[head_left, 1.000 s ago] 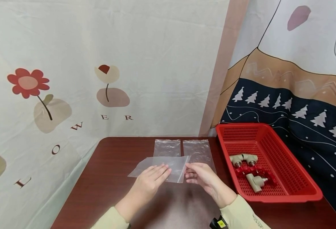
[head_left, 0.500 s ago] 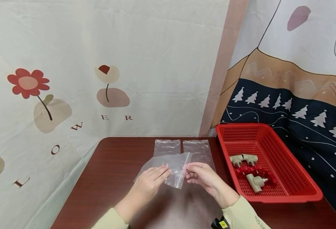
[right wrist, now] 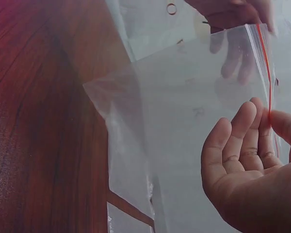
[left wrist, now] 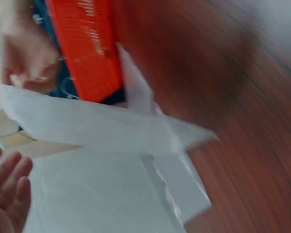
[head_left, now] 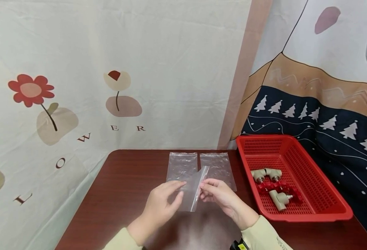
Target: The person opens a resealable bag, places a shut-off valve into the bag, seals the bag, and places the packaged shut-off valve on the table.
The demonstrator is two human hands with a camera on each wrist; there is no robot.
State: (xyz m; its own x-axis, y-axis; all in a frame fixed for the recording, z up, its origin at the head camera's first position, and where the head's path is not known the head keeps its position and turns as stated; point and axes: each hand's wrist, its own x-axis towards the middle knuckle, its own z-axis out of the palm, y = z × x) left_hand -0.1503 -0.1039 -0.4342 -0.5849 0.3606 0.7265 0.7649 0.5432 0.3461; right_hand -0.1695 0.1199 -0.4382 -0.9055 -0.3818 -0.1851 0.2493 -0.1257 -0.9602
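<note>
A clear zip-lock bag is held up over the table in the head view, its zip strip slanting along the right side. My right hand pinches that zip edge between thumb and fingers; the right wrist view shows the pinch on the red-lined strip of the bag. At the bag's left side is my left hand, thumb and fingers spread apart. Its fingers look straight in the left wrist view, with no grip on the bag. Two more zip-lock bags, a left one and a right one, lie flat behind.
A red plastic basket stands on the right of the brown table. In it lie several beige pipe valves with red handles. A printed cloth hangs behind the table's far edge.
The bag has swung from lying nearly sideways to a more upright tilt, its body now hanging below the zip. My left hand has lifted off its face and spread its fingers; the right keeps pinching.
</note>
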